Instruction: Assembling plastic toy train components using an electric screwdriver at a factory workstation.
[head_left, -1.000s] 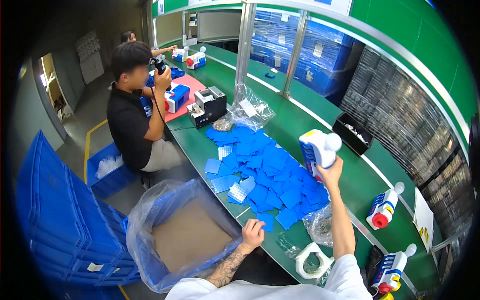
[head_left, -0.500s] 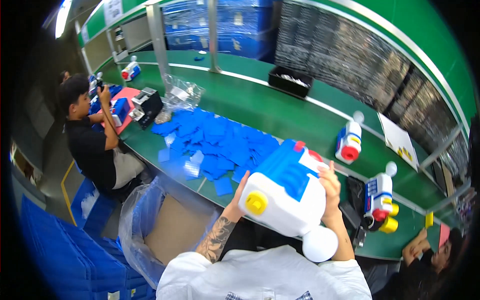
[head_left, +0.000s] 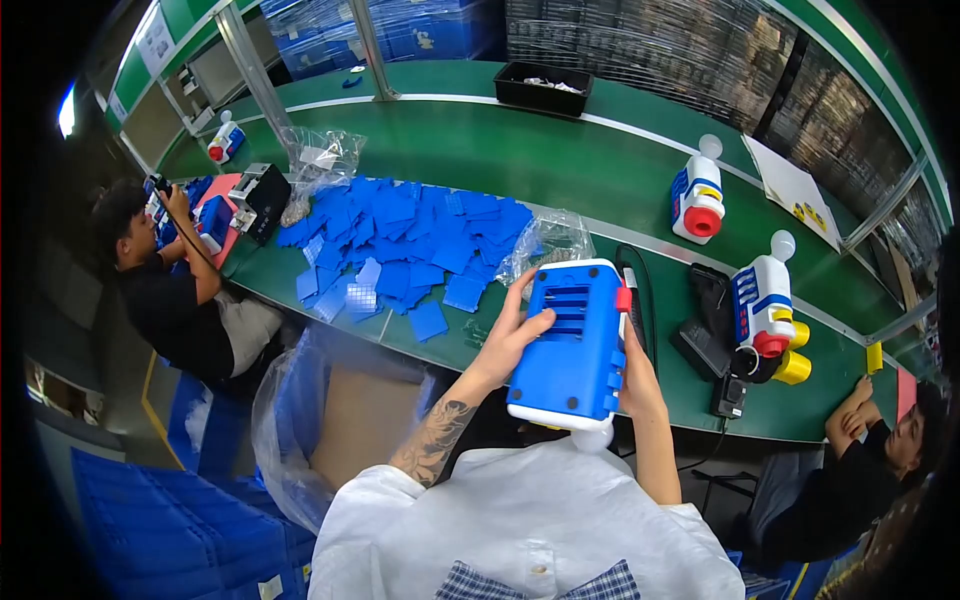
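A blue-and-white plastic toy machine point(head_left: 570, 375) is held up in front of my chest, its blue face with slots and dark round feet turned toward me. A red tab point(head_left: 624, 299) sticks out at its upper right, and part of its white ball shows below. My left hand point(head_left: 508, 345) grips the left side, thumb lying near the slots. My right hand point(head_left: 638, 380) closes on the right side, its fingers partly hidden behind the casing. Left of the toy, many flat blue plastic pieces point(head_left: 400, 240) lie heaped on the green table point(head_left: 460, 345).
Similar toys stand upright at right, one with a red nozzle point(head_left: 703, 222), another beside yellow parts point(head_left: 793, 366). Black adapters point(head_left: 700, 348) and cables lie near them. A lined bin point(head_left: 350, 420) stands below left. One person point(head_left: 165, 270) sits left, another point(head_left: 850, 480) right.
The toy machine has been turned over in my hands, so its slotted blue face now shows instead of the white side with the yellow cap. My view has shifted slightly.
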